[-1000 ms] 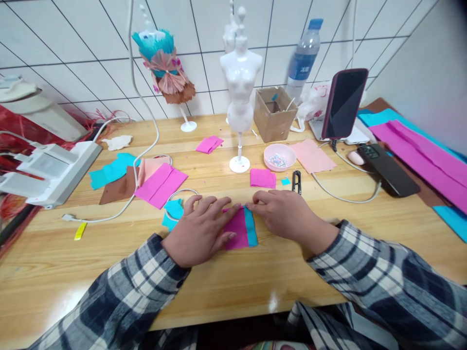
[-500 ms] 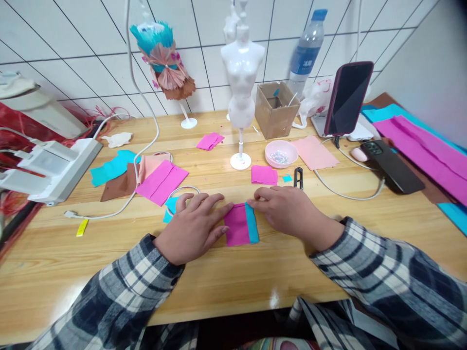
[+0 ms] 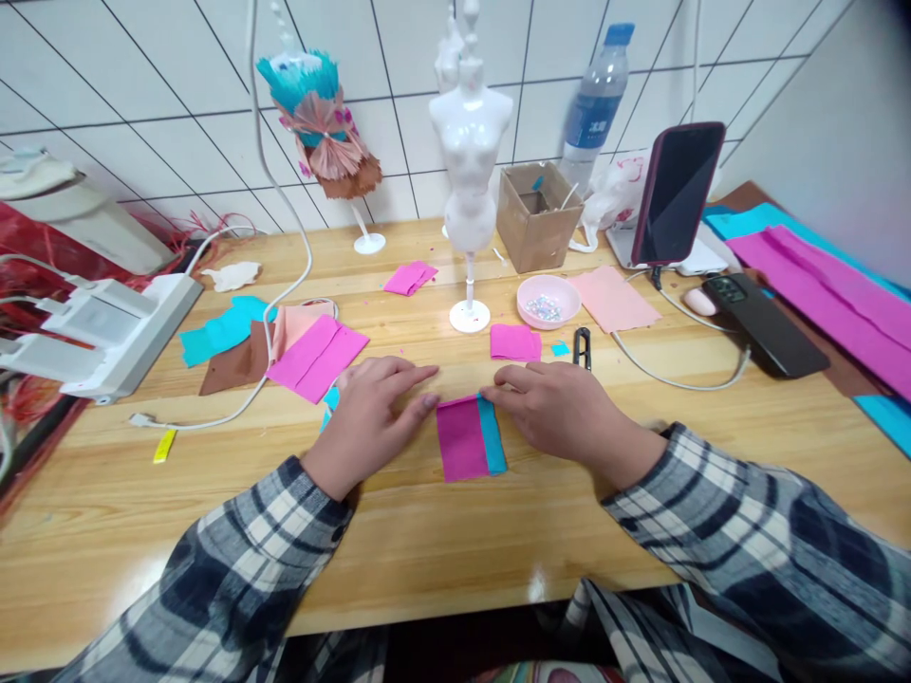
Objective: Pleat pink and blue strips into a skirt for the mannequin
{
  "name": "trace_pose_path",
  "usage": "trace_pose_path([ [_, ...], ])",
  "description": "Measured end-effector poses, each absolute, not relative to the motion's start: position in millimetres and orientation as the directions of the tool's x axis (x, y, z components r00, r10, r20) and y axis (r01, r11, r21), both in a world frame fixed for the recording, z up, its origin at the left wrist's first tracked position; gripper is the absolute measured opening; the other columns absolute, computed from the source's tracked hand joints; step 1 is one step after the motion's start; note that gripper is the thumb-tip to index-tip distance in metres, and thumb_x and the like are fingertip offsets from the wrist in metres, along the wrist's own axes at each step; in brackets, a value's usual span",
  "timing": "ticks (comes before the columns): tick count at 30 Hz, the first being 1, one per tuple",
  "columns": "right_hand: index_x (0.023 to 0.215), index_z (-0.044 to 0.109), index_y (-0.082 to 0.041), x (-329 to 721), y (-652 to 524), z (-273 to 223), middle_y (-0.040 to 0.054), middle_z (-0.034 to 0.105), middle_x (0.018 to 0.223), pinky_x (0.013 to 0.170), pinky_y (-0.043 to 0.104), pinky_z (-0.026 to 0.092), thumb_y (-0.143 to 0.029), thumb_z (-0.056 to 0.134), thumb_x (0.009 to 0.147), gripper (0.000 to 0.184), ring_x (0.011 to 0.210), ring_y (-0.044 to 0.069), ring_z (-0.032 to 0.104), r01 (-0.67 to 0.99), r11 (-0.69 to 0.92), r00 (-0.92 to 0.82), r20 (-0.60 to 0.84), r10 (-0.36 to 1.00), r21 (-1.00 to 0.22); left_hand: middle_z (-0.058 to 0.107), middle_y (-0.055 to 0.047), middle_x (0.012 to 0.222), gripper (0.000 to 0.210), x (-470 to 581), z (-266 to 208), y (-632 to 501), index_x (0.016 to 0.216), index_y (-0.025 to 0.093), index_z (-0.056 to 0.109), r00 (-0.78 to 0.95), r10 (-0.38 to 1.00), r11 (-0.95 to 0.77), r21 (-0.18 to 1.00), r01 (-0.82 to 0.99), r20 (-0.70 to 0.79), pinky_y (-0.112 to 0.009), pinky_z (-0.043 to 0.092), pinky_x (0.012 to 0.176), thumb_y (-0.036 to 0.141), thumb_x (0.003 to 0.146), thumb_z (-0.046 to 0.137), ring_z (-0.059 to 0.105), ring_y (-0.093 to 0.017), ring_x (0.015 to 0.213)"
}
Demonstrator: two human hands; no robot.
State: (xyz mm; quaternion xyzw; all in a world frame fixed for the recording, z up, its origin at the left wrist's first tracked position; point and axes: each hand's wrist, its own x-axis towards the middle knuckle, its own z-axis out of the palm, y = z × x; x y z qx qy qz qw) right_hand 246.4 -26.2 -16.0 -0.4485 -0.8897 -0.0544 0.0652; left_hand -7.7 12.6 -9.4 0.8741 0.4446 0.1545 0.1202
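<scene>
On the table in front of me lies a small magenta crepe paper piece with a blue strip along its right side. Its top edge is folded over in a narrow band. My right hand has its fingers curled, thumb and fingertips pinching the paper's top right corner. To the left, my left hand is open, index finger and thumb apart, the thumb tip just off the top left corner. Part of a blue scrap shows beneath the left hand.
Behind stand a white mannequin, a paper-dressed mannequin, a cardboard box and a bead bowl. Black snips lie near my right hand. Paper scraps and a cable lie left; phones lie right.
My left hand has drawn back slightly to the left, its fingers lifting off the paper's left edge. The right hand stays at the top right corner.
</scene>
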Motion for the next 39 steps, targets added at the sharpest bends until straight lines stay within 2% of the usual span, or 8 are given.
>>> trace_pose_path([
  [7, 0.120, 0.067, -0.028, 246, -28, -16, 0.0026, 0.071, 0.112, 0.062, 0.029, 0.036, -0.019, 0.050, 0.091, 0.034, 0.080, 0.016, 0.062, 0.842, 0.538, -0.505, 0.305, 0.807, -0.028, 0.065, -0.004, 0.101, 0.027, 21, -18, 23, 0.090, 0.024, 0.070, 0.552, 0.827, -0.549, 0.367, 0.751, 0.108, -0.043, 0.033, 0.085, 0.050, 0.084, 0.065, 0.055, -0.024, 0.098],
  [10, 0.121, 0.067, -0.028, 244, -25, -14, 0.0029, 0.070, 0.112, 0.066, 0.028, 0.041, -0.023, 0.051, 0.093, 0.033, 0.083, 0.015, 0.063, 0.844, 0.456, -0.360, 0.331, 0.872, -0.282, 0.065, -0.002, 0.098, 0.022, 19, -19, 22, 0.084, 0.025, 0.071, 0.529, 0.844, -0.517, 0.384, 0.765, 0.082, -0.042, 0.032, 0.083, 0.046, 0.083, 0.068, 0.054, -0.023, 0.096],
  [14, 0.120, 0.068, -0.022, 234, -14, -13, 0.0058, 0.071, 0.106, 0.071, 0.028, 0.045, -0.042, 0.049, 0.097, 0.036, 0.080, 0.015, 0.063, 0.754, 0.311, -0.274, 0.154, 0.949, -0.578, 0.066, -0.002, 0.097, 0.020, 16, -18, 21, 0.083, 0.025, 0.071, 0.540, 0.836, -0.534, 0.369, 0.761, 0.096, -0.042, 0.032, 0.084, 0.045, 0.081, 0.070, 0.053, -0.023, 0.095],
  [21, 0.087, 0.075, -0.026, 219, 2, -17, -0.0004, 0.069, 0.084, 0.061, 0.025, 0.038, -0.030, 0.067, 0.083, 0.009, 0.076, 0.014, 0.060, 0.824, 0.159, -0.233, -0.069, 0.970, -0.544, 0.066, -0.003, 0.099, 0.025, 16, -18, 20, 0.090, 0.025, 0.070, 0.556, 0.825, -0.553, 0.355, 0.754, 0.105, -0.042, 0.031, 0.084, 0.049, 0.082, 0.068, 0.052, -0.024, 0.095],
  [26, 0.080, 0.072, -0.024, 221, -1, -15, -0.0015, 0.069, 0.082, 0.063, 0.025, 0.039, -0.024, 0.068, 0.081, 0.004, 0.074, 0.013, 0.060, 0.777, 0.164, -0.254, -0.064, 0.965, -0.608, 0.065, -0.004, 0.102, 0.033, 13, -13, 17, 0.096, 0.026, 0.071, 0.559, 0.821, -0.557, 0.382, 0.737, 0.118, -0.043, 0.033, 0.086, 0.056, 0.084, 0.064, 0.052, -0.024, 0.099],
  [32, 0.080, 0.072, -0.024, 224, -4, -10, -0.0011, 0.070, 0.086, 0.067, 0.027, 0.041, -0.025, 0.070, 0.080, 0.003, 0.077, 0.014, 0.061, 0.721, 0.203, -0.258, 0.015, 0.966, -0.662, 0.065, -0.004, 0.103, 0.019, 7, -9, 16, 0.093, 0.026, 0.073, 0.575, 0.796, -0.594, 0.424, 0.684, 0.187, -0.043, 0.035, 0.092, 0.041, 0.089, 0.063, 0.054, -0.023, 0.101],
  [36, 0.089, 0.072, -0.022, 243, -3, 1, 0.0054, 0.069, 0.089, 0.070, 0.032, 0.045, -0.031, 0.059, 0.090, 0.016, 0.083, 0.020, 0.061, 0.790, 0.208, -0.017, 0.319, 0.948, -0.577, 0.063, -0.007, 0.114, 0.059, 6, -10, 17, 0.132, 0.024, 0.056, 0.515, 0.827, -0.559, 0.406, 0.722, 0.223, -0.043, 0.037, 0.093, 0.049, 0.080, 0.071, 0.054, -0.027, 0.108],
  [39, 0.100, 0.071, -0.020, 258, -5, 7, 0.0132, 0.064, 0.109, 0.080, 0.040, 0.042, -0.034, 0.048, 0.097, 0.028, 0.102, 0.028, 0.056, 0.936, 0.136, 0.132, 0.682, 0.719, -0.325, 0.064, -0.007, 0.108, 0.061, 4, -9, 19, 0.133, 0.019, 0.052, 0.436, 0.838, -0.542, 0.399, 0.740, 0.328, -0.041, 0.040, 0.089, 0.047, 0.082, 0.069, 0.056, -0.025, 0.101],
])
